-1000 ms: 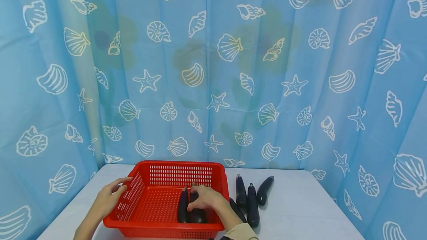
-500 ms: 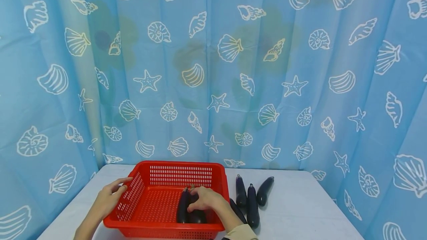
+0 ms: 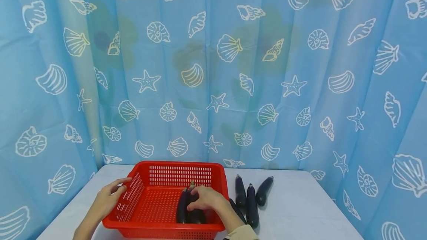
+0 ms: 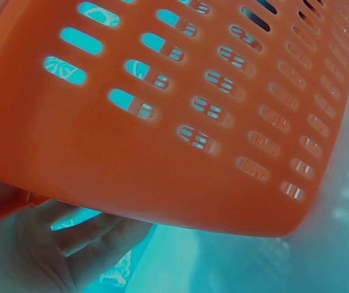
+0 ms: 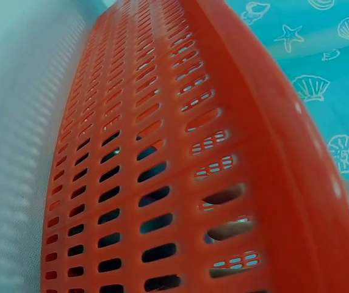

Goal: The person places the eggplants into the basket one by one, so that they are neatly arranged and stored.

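Note:
A red plastic basket (image 3: 143,224) with slotted walls stands on the table. My left hand (image 3: 106,198) is at its left rim, thumb and forefinger apart with their tips right at the edge. In the left wrist view the fingers (image 4: 95,241) reach behind the wall, which hides their tips. Inside the basket, towards the right, my right hand (image 3: 206,197) grips an eggplant (image 3: 197,217) from above, thumb on one side. Another eggplant (image 3: 182,210) lies close along its left. The right wrist view shows mostly the basket's slotted outer wall (image 5: 125,177), with dark shapes and fingers behind the slots.
Several eggplants lie on the white tablecloth (image 3: 300,210) right of the basket: one eggplant (image 3: 252,210) in front, another eggplant (image 3: 240,192) behind, and one eggplant (image 3: 265,191) slanting away. A blue shell-print curtain (image 3: 213,84) encloses the table's back and sides.
The two eggplants in the basket have shifted very slightly left, the gripped one's stem with them. Both hands stay almost where they were.

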Demonstrator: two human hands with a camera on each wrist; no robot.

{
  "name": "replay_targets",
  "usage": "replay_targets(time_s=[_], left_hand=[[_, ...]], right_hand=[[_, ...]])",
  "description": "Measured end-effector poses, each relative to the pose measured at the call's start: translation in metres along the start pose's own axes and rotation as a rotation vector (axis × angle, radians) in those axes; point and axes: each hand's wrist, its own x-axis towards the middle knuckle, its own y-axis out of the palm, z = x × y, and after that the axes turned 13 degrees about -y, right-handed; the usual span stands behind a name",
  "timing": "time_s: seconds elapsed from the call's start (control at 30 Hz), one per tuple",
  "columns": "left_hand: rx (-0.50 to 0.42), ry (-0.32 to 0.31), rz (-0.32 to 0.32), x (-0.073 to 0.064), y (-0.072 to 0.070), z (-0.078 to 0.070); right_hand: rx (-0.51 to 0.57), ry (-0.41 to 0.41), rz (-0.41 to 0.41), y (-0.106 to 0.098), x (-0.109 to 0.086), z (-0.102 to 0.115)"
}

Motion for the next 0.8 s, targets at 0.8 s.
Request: replay_targets(time_s=[0.8], left_hand=[[0.017, 0.017, -0.002, 0.002, 0.0, 0.0]], right_hand=[[0.023, -0.07, -0.006, -0.018, -0.004, 0.006]])
